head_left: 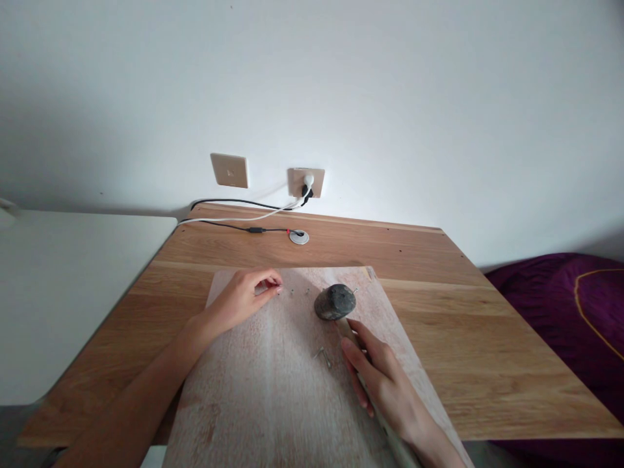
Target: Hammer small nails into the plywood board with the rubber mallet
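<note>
Hands point(383, 370) at board point(253, 403), right gripping mallet point(335, 302); loose fasteners point(327, 359) nearby, cables point(256, 229) beyond.

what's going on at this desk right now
A person's right hand grips a mallet by its handle, the dark head over the far part of a pale board lying on the wooden table. The left hand has its fingertips pinched together near the board's far edge, though what they hold is too small to tell. Small metal fasteners sit in a row beside them, and a few loose ones lie nearer the person.
</note>
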Available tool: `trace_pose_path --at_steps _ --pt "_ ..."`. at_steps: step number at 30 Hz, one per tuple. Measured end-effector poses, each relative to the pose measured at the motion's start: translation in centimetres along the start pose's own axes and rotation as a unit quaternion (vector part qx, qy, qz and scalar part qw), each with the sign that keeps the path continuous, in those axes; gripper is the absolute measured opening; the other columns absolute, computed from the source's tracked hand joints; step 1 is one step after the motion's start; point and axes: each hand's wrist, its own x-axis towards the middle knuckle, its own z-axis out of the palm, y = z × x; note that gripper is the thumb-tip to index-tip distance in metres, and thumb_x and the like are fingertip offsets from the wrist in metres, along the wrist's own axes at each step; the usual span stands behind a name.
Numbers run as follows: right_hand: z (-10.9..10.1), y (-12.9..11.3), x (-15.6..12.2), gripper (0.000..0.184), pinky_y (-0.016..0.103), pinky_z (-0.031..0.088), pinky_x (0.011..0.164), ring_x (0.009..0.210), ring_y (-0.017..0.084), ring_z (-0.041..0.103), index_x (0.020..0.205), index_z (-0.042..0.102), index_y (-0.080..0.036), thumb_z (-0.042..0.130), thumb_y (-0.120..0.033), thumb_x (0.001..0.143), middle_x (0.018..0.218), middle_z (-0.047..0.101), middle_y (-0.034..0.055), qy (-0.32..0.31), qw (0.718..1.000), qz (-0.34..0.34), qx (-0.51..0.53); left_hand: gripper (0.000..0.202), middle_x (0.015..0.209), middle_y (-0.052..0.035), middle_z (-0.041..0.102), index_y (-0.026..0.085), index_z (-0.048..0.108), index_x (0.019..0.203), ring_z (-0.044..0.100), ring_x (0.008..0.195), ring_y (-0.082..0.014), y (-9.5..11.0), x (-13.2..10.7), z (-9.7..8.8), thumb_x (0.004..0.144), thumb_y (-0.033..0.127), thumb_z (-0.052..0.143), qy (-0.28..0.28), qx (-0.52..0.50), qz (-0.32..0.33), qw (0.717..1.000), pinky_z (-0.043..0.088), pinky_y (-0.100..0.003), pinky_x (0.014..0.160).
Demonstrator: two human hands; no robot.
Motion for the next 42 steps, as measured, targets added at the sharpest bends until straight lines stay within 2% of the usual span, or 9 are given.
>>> trace_pose_path --at_steps 8,16,25,36,42 --pt "-0.05 0.07 0.04 0.060 0.023 0.034 0.039 0.037 0.012 0.044 0.141 0.055 -0.016 0.046 -0.064 0.105 0.051 0.051 -0.0091 -0.003 1.000 -0.004 -0.002 0.006 0.086 -0.0017 0.076 0.019 0.070 0.089 0.070 0.079 -0.0167 0.03 -0.05 -0.09 0.094 0.020 0.066 -0.006 0.009 0.004 1.000 0.055 -0.029 0.080" --pt "0.01 -0.18 0.00 0.064 0.023 0.033 0.038 0.037 0.012 0.043 0.143 0.053 -0.014 0.046 -0.064 0.105 0.050 0.051 -0.0091 -0.005 1.000 0.002 0.004 0.008 0.087 -0.0016 0.076 0.019 0.070 0.088 0.070 0.082 -0.0168 0.42 -0.11 -0.22 0.095 0.017 0.065 -0.010 0.027 0.014 1.000 0.052 -0.029 0.079" --pt "-0.01 -0.13 0.00 0.063 0.023 0.034 0.039 0.037 0.012 0.043 0.143 0.053 -0.014 0.045 -0.064 0.105 0.049 0.051 -0.0089 -0.007 1.000 0.006 0.003 0.012 0.087 -0.0023 0.073 0.019 0.069 0.086 0.068 0.083 -0.0171 0.37 -0.26 -0.23 0.095 0.013 0.065 -0.015 0.030 0.050 0.998 0.049 -0.028 0.078" --pt "-0.05 0.18 0.11 0.061 0.023 0.034 0.038 0.037 0.011 0.044 0.142 0.054 -0.014 0.046 -0.063 0.106 0.051 0.052 -0.0085 -0.001 1.000 -0.002 0.001 0.012 0.086 0.0001 0.074 0.019 0.068 0.087 0.069 0.081 -0.0160 0.03 -0.44 -0.18 0.096 0.012 0.067 0.018 0.031 0.064 0.997 0.048 -0.027 0.076" --pt "-0.03 0.21 0.03 0.062 0.023 0.034 0.038 0.038 0.011 0.044 0.143 0.053 -0.014 0.046 -0.063 0.106 0.051 0.052 -0.0084 0.000 1.000 -0.001 0.000 0.012 0.086 0.0005 0.074 0.019 0.068 0.087 0.068 0.081 -0.0153 -0.06 -0.41 -0.12 0.096 0.011 0.067 0.011 0.031 0.068 0.997 0.047 -0.026 0.076"
